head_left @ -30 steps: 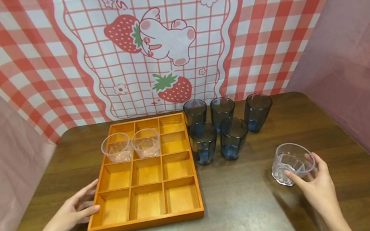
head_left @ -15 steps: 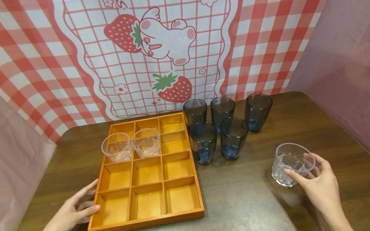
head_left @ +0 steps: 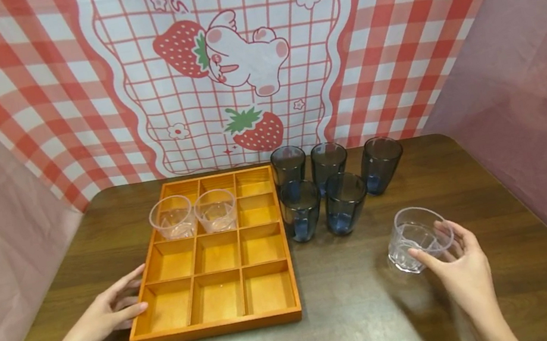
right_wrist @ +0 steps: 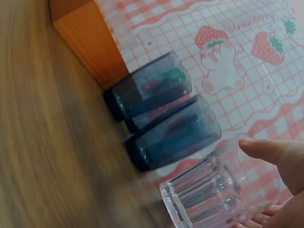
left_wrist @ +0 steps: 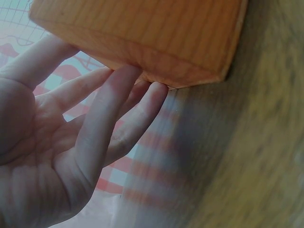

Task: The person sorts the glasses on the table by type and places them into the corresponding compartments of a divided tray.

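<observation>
In the last half second my right hand (head_left: 466,274) has shifted the clear cup (head_left: 410,247) a little leftward, thumb and fingers pinching its wall, so it is now nearer the tray (head_left: 218,328) and the dark cups (head_left: 346,203), though well outside any compartment; whether its base is off the table (head_left: 355,332) I cannot tell. My left hand (head_left: 98,320) hasn't moved, its fingers spread and touching the tray's left side.
</observation>
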### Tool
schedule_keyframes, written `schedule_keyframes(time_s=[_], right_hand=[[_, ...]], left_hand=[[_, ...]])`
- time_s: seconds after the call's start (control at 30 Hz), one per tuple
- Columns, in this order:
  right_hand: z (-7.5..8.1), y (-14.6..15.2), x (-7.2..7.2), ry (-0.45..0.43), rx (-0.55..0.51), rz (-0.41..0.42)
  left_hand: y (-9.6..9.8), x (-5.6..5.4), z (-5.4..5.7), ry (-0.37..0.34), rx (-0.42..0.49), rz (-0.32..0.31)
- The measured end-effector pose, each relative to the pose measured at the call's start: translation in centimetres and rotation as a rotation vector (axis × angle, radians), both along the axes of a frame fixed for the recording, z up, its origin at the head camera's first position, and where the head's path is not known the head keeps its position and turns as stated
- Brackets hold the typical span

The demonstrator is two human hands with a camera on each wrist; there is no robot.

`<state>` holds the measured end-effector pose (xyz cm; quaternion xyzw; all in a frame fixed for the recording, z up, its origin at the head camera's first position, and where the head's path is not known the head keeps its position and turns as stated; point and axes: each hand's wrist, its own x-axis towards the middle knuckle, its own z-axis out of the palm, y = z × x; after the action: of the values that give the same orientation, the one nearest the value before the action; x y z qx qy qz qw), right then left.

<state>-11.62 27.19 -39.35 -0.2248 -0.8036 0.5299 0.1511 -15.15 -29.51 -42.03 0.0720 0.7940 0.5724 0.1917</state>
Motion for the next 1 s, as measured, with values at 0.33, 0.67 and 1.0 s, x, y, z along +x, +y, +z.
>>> schedule_keyframes(time_s=[0.33,0.67,1.0], right_hand=[[0.8,-2.3,-0.1,0.060,-0.062,0.088],[1.2,-4.5,-0.1,0.073,-0.038,0.202],[1.8,-6.7,-0.2,0.088,-0.069,0.310]], left_hand=[[0.0,-0.1,-0.1,-0.008,0.008,0.001],[0.0,-0.1,0.0,-0.015,0.004,0.001],[0.0,-0.1,0.0,-0.014,-0.002,0.003]])
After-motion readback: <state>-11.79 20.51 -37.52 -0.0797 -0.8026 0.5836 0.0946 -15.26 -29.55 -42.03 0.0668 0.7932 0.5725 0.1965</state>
